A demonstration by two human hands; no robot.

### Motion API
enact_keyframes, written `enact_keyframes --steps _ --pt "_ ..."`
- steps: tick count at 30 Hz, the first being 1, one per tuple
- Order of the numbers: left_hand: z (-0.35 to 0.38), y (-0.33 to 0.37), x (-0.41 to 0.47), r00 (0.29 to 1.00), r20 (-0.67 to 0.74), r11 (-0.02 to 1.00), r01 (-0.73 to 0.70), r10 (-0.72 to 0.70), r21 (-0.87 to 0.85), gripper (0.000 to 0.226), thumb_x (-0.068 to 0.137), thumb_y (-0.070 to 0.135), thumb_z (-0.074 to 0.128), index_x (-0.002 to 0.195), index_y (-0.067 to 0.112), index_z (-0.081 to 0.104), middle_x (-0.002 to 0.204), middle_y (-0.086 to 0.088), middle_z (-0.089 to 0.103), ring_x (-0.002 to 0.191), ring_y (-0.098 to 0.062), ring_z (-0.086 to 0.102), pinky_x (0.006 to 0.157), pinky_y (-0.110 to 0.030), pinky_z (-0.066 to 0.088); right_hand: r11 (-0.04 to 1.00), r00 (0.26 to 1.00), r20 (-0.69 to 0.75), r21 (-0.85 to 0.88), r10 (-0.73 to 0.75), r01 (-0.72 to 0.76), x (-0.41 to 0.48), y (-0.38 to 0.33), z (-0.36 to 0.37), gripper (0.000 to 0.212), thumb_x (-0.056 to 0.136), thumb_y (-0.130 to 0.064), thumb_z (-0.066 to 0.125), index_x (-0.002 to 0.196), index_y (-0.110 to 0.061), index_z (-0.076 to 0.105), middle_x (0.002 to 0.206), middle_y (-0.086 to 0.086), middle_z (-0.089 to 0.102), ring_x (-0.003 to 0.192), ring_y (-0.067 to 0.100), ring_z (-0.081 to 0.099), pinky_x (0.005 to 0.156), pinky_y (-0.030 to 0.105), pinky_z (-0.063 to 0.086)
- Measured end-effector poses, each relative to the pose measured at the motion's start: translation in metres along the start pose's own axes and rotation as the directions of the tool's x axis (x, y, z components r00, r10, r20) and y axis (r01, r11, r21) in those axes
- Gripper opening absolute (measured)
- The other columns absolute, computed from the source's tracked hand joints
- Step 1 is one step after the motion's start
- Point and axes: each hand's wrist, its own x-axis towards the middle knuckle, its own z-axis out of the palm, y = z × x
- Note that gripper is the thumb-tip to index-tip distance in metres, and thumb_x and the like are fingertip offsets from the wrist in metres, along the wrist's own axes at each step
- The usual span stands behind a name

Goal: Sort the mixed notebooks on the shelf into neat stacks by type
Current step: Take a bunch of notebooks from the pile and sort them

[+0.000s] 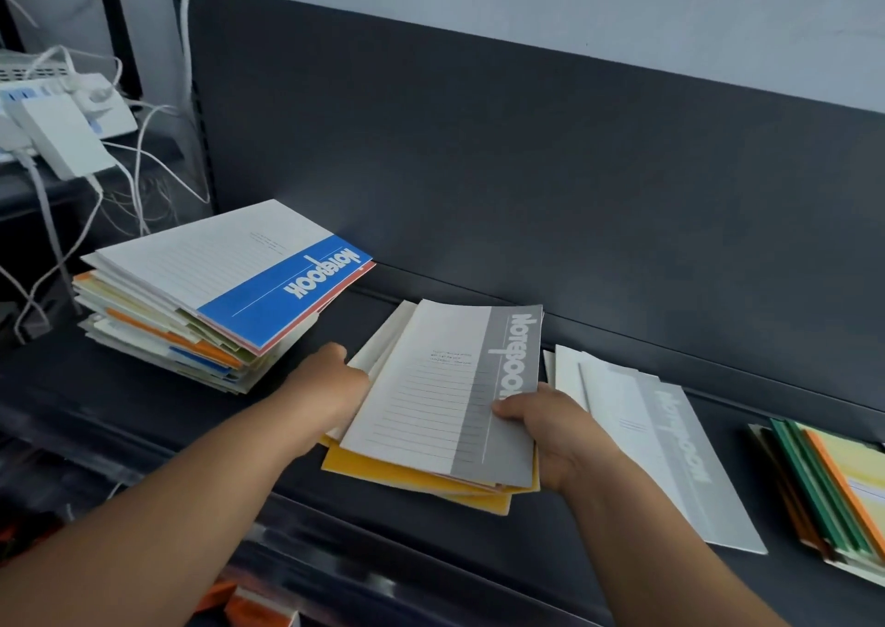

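Holding a bundle of notebooks [421, 475] just above the dark shelf [455, 530], both hands meet at the middle of the view. The right hand [541, 430] grips the bundle's right edge: its thumb presses down on the grey band of the top grey notebook [445, 387], and its fingers curl underneath, out of sight. The left hand [330, 387] grips the left edge, its fingers pushed in among the covers and hidden, so how tightly they curl cannot be told. Yellow covers show below the grey one.

To the left, on the same shelf, stands a tall mixed pile [191, 339] with uneven edges, topped by a blue-banded notebook [239, 272]. Just right of the hands lies a low grey stack [670, 444], fanned slightly. Further right, at the frame's edge, sits a stack with green and orange spines [833, 487]. A white power strip [62, 114] with cables is at upper left.
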Motion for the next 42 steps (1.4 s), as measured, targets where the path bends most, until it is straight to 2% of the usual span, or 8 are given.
enact_keyframes --steps 6,12,19,23,26,32,37,42 --pt "0.000 -0.002 0.014 0.991 0.023 0.985 0.137 -0.135 -0.102 0.042 0.092 0.017 0.055 0.132 0.005 0.049 0.120 -0.019 0.057 0.094 -0.026 0.059 0.064 -0.030 0.046 0.999 1.000 0.007 0.043 -0.017 0.017 0.001 -0.004 0.000 0.030 0.088 0.001 0.057 0.114 -0.014 0.056 0.107 0.013 0.070 0.093 0.034 0.068 0.071 0.042 0.056" --pt "-0.004 -0.013 0.028 0.958 0.125 0.929 0.281 -0.257 -0.243 0.041 0.087 0.020 0.059 0.125 0.005 0.057 0.123 -0.019 0.060 0.113 -0.038 0.057 0.099 -0.051 0.046 0.999 1.000 0.024 0.050 0.006 -0.008 -0.001 -0.006 0.000 0.029 0.087 0.000 0.059 0.113 -0.014 0.058 0.103 0.013 0.072 0.089 0.033 0.069 0.069 0.040 0.055" --pt "-0.002 0.006 0.019 0.982 0.155 0.897 0.159 -0.103 -0.413 0.051 0.089 0.027 0.061 0.135 0.009 0.049 0.133 -0.016 0.055 0.120 -0.037 0.052 0.102 -0.054 0.041 0.987 0.996 0.090 0.158 -0.023 0.008 -0.012 -0.012 -0.021 0.028 0.090 0.002 0.054 0.110 -0.017 0.060 0.093 0.011 0.074 0.082 0.031 0.069 0.069 0.042 0.055" --pt "0.000 0.036 -0.002 0.986 0.161 0.876 0.051 0.031 -0.480 0.030 0.091 0.027 0.059 0.115 0.010 0.060 0.117 -0.016 0.064 0.111 -0.038 0.058 0.099 -0.057 0.043 0.968 0.986 0.090 0.223 -0.137 0.114 -0.020 -0.021 -0.046 0.033 0.088 0.003 0.054 0.112 -0.018 0.062 0.095 0.009 0.076 0.086 0.031 0.070 0.075 0.045 0.055" --pt "0.009 0.062 -0.024 0.975 0.195 0.843 0.018 0.103 -0.537 0.046 0.078 0.033 0.067 0.119 0.014 0.059 0.119 -0.015 0.064 0.112 -0.037 0.058 0.100 -0.058 0.042 0.949 0.979 0.076 0.271 -0.188 0.161 -0.031 -0.024 -0.074 0.034 0.088 0.002 0.055 0.113 -0.020 0.063 0.102 0.010 0.075 0.087 0.031 0.069 0.072 0.045 0.056" --pt "0.050 0.102 -0.057 0.960 0.261 0.798 0.077 0.103 -0.598 0.026 0.095 0.035 0.057 0.099 0.011 0.068 0.091 -0.015 0.073 0.087 -0.035 0.069 0.078 -0.049 0.056 0.922 0.978 0.047 0.344 -0.206 0.178 -0.049 -0.013 -0.135 0.038 0.088 0.001 0.053 0.122 -0.017 0.062 0.109 0.014 0.073 0.093 0.034 0.069 0.074 0.046 0.056" --pt "0.095 0.126 -0.083 0.949 0.287 0.782 0.080 0.130 -0.618 0.028 0.096 0.033 0.056 0.096 0.010 0.071 0.093 -0.014 0.073 0.091 -0.034 0.068 0.090 -0.055 0.052 0.917 0.976 -0.008 0.341 -0.218 0.208 -0.068 0.000 -0.188 0.041 0.088 0.003 0.049 0.124 -0.015 0.060 0.107 0.013 0.073 0.088 0.033 0.068 0.070 0.044 0.056" --pt "0.139 0.137 -0.098 0.836 0.441 0.873 -0.089 0.327 -0.479 0.027 0.093 0.018 0.060 0.121 0.019 0.060 0.117 -0.004 0.068 0.113 -0.027 0.060 0.103 -0.051 0.043 0.916 0.969 -0.076 0.315 -0.237 0.248 -0.085 0.014 -0.241 0.037 0.089 0.005 0.047 0.117 -0.014 0.061 0.106 0.015 0.072 0.091 0.036 0.066 0.083 0.055 0.053"
